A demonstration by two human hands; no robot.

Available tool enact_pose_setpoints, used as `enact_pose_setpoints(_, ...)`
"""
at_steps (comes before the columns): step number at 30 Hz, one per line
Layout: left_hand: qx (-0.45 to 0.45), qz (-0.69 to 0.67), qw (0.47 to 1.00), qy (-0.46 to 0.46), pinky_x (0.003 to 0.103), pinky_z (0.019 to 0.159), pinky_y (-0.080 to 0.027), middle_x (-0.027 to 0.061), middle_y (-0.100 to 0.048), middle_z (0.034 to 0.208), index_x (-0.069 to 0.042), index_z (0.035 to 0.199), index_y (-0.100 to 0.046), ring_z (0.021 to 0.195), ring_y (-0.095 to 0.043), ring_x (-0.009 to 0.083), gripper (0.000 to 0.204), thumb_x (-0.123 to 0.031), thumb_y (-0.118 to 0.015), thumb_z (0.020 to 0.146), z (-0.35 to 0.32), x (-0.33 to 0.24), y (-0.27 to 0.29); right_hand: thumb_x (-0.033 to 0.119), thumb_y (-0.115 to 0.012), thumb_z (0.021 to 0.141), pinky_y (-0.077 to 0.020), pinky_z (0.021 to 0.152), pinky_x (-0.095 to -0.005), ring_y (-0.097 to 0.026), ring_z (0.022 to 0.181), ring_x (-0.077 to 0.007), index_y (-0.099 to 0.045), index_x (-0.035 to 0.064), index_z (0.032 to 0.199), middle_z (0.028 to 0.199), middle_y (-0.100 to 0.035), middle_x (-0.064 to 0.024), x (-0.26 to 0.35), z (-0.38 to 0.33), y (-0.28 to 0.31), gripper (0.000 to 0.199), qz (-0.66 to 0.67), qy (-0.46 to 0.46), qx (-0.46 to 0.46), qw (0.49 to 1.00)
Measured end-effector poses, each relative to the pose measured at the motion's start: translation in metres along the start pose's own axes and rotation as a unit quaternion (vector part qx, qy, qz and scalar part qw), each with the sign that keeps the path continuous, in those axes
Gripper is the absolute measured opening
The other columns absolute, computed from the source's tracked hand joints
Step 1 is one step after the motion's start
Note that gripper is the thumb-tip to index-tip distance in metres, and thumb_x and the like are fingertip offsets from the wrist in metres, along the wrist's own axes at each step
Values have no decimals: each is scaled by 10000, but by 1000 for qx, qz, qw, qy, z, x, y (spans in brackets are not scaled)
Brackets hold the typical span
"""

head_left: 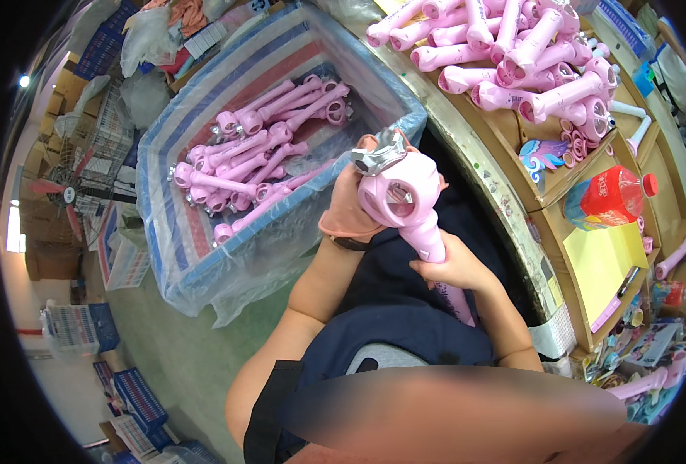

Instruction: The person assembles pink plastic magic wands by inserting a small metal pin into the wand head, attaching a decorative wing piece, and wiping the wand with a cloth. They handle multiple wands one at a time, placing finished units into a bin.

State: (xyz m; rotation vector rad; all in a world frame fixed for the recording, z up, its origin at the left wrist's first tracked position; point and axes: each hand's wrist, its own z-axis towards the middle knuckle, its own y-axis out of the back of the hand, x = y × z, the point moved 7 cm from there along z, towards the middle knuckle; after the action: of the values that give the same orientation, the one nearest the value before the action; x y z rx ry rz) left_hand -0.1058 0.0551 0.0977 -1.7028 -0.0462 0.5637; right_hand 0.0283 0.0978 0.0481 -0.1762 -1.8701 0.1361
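Observation:
In front of my body I hold a pink toy wand (401, 185) with its round, hollow head up and its handle slanting down to the right. A shiny silver piece (379, 155) sits at the top of the head. My left hand (348, 203) is closed about the left side of the head and the silver piece; some of its fingers are hidden behind. My right hand (460, 264) wraps round the handle just below the head. The handle's lower end runs down over my dark clothing, behind my right forearm.
A striped, plastic-lined bin (179, 280) at left holds several pink wands (254, 147). More pink wands (513, 58) are heaped on the workbench (482, 166) at right, near a blue winged piece (542, 157), a red-labelled bottle (607, 197) and a yellow sheet (596, 259). A fan (68, 195) stands far left.

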Motion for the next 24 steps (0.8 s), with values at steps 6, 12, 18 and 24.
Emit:
enact_pose_setpoints(6, 43, 331, 925, -184, 325, 895, -493, 112, -624, 1135, -8, 1202, -534, 1055, -594, 182, 378, -100, -620, 846, -7, -2, -6, 221, -743, 721, -436, 391, -285, -479, 411, -175, -474, 24, 910, 584, -502, -103, -23, 3, -30, 383, 496, -93, 289, 814)
enact_pose_setpoints(12, -62, 291, 918, -261, 329, 929, -463, 107, -573, 1164, -30, 1225, -485, 1054, -573, 198, 317, -210, -509, 965, -11, -11, 3, 406, -669, 794, -522, 462, -288, -603, 487, -219, -567, -22, 976, 734, -622, -183, -35, 18, 5, 476, 375, 4, 142, 916)
enact_pose_setpoints(18, -79, 157, 963, -203, 358, 1021, -359, 102, -521, 1233, -11, 1299, -389, 1124, -520, 216, 417, -219, -530, 966, -10, -2, 8, 521, -626, 817, -513, 457, -286, -603, 491, -202, -596, -24, 944, 677, -613, -141, -41, 10, 14, 560, 317, -3, 86, 945)
enact_pose_setpoints(24, -28, 558, 726, -401, 363, 953, -395, 150, -518, 1152, 35, 1315, -303, 1061, -522, 210, 584, -180, -645, 893, -16, 3, -32, 442, -664, 838, -543, 590, -302, -639, 651, -175, -579, -10, 1024, 800, -627, -105, -19, 18, 27, 497, 183, 99, 44, 977)
